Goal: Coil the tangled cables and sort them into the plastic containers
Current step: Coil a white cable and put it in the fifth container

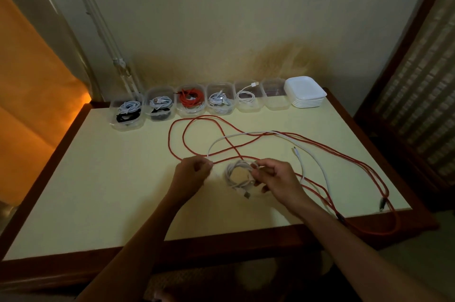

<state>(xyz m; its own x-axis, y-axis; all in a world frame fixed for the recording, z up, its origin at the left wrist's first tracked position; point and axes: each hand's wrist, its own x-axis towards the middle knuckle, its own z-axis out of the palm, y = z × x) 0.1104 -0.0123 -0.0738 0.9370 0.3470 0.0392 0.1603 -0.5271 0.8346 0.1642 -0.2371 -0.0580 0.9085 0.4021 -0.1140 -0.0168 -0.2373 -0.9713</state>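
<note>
A white cable (317,165) runs loose over the table, partly wound into a small coil (236,173) near the front middle. My right hand (275,179) grips that coil at its right side, a USB plug hanging below it. My left hand (194,171) pinches the white cable's free run just left of the coil. A long red cable (197,119) loops across the table and droops over the right front edge. Several clear plastic containers (275,100) stand in a row at the back; most hold coiled cables, the rightmost looks empty.
A stack of white lids (305,92) sits at the right end of the row. The pale tabletop has a dark wooden rim (221,240). The wall stands right behind the containers. A wooden piece of furniture (418,79) stands to the right.
</note>
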